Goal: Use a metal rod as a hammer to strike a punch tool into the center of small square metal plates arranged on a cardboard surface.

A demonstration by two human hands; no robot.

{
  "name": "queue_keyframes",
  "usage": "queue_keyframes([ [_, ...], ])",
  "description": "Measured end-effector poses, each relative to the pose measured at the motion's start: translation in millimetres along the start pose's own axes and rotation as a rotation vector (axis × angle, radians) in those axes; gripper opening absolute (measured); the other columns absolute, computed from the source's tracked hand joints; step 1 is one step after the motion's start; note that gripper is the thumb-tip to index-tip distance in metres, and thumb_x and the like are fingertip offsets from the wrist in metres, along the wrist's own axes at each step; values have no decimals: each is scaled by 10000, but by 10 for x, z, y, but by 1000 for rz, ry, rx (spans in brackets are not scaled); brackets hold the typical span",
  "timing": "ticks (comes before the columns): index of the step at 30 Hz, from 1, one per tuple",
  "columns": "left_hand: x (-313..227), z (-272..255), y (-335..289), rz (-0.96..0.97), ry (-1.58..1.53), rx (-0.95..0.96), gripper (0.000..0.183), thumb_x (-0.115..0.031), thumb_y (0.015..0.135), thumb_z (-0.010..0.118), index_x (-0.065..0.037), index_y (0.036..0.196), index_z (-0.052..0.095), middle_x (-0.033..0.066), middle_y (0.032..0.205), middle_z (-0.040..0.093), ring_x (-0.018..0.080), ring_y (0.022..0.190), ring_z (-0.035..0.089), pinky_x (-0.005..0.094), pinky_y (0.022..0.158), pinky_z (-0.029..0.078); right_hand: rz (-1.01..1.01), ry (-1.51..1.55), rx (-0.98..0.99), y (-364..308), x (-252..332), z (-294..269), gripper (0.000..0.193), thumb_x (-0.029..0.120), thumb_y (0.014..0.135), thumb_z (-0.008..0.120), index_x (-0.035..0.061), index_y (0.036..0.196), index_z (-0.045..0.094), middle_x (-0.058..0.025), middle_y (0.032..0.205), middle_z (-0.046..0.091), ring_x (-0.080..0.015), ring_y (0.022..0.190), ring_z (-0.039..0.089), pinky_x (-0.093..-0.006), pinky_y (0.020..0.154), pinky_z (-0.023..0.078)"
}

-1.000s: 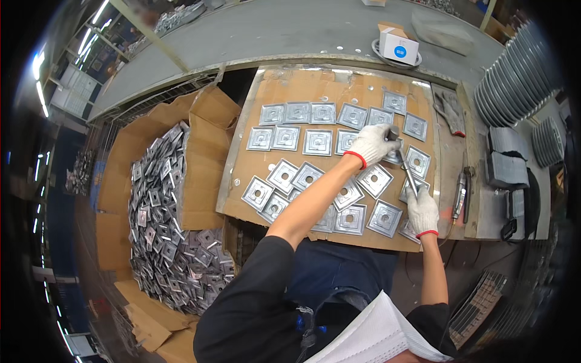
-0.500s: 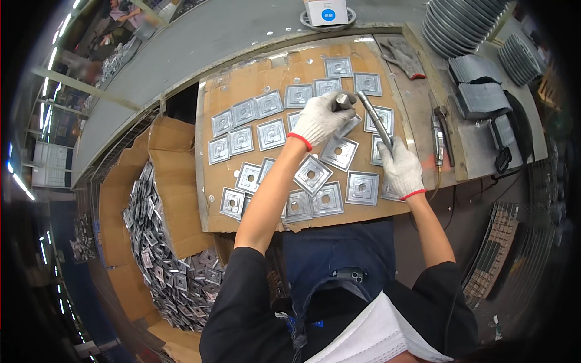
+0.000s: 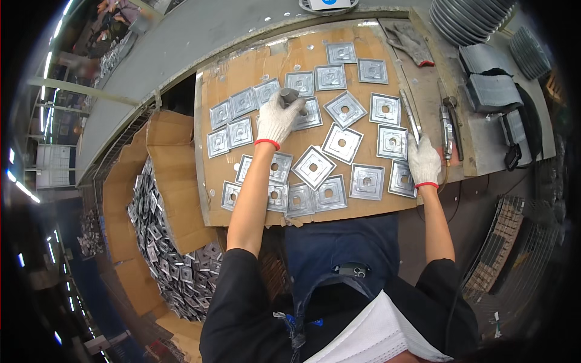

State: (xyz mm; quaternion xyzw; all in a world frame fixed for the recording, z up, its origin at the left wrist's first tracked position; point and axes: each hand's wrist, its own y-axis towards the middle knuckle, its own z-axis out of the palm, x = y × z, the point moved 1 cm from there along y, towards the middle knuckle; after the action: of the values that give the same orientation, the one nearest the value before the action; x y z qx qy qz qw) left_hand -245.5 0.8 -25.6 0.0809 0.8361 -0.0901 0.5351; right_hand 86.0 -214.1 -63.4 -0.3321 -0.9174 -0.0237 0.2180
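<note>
My left hand (image 3: pixel 277 121), in a white glove with a red cuff, is closed around a short grey cylindrical piece (image 3: pixel 289 95). It is over the square metal plates, beside one plate (image 3: pixel 307 114) that it partly covers. Another plate (image 3: pixel 345 109), with a round hole at its centre, lies to the right. At the board's right side my gloved right hand (image 3: pixel 424 161) grips the lower end of a slim metal rod (image 3: pixel 410 114), which points away from me. Several plates nearer me have open centres, while those farther off look closed in the middle.
Brown cardboard (image 3: pixel 242 166) covers the work surface. Left of it stands a large carton (image 3: pixel 172 139) heaped with plates. On the right lie a spare glove (image 3: pixel 411 45), a tool with a hose (image 3: pixel 446 130), and stacked grey parts (image 3: pixel 493 91).
My left hand has moved left with the cylindrical piece, uncovering a plate with a hole. My right hand has moved right and slightly nearer me with the rod.
</note>
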Motion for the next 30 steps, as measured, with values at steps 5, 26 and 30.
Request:
queue_keyframes([
  [5,-75,25,-63,-25,94,2,284,-211,950,778,-4,1136,719,73,907,809,156,824,725,315,819,578,-60,-35,-62,-8,-26,64,530,552,1084,515,48,1203,630,-305,854,734,-527,860,719,-615,754,543],
  [26,-185,-104,-34,11,395,191,354,-335,919,770,-78,1161,774,112,937,797,223,799,760,359,746,594,-4,-66,-25,-13,34,36,592,583,1074,512,50,1285,659,-325,931,743,-523,947,725,-605,825,548],
  [30,-152,-92,22,30,404,187,345,-348,927,758,-80,1142,772,112,896,778,204,693,713,347,653,566,1,-25,-16,0,27,5,571,570,1070,528,37,1220,662,-322,982,743,-527,986,713,-604,853,534],
])
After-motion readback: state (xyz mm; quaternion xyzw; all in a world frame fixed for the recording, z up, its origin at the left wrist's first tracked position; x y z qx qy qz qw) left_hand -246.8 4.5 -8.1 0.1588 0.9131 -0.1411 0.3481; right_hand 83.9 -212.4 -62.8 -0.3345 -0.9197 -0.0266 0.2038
